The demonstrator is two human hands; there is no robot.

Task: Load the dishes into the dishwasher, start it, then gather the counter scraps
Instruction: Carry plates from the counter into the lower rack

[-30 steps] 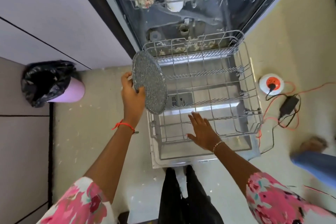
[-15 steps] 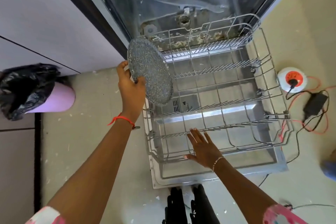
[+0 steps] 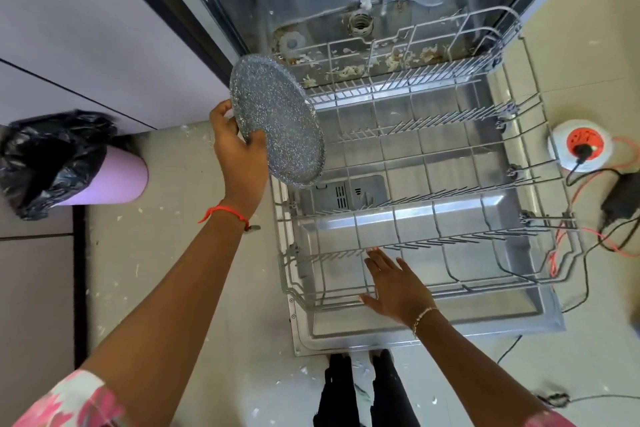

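A grey speckled plate (image 3: 280,121) is held on edge over the left rear corner of the pulled-out lower rack (image 3: 540,163). My left hand (image 3: 239,159) grips the plate's left rim, thumb on its face. My right hand (image 3: 394,284) is flat with straight fingers, hovering at or on the rack's front wires. The rack is a grey wire basket with no dishes in it, standing over the open dishwasher door (image 3: 429,333). Food bits lie on the tub floor behind the rack.
A lilac bin with a black bag (image 3: 59,163) stands on the floor at left. At right lie a white and orange socket reel (image 3: 578,146), a black adapter (image 3: 623,198) and loose cables. White cabinet fronts (image 3: 86,28) run along the left. My feet are below the door.
The view has closed in on the rack. The plate has shifted slightly right over the rack's corner. My right hand stays at the front wires.
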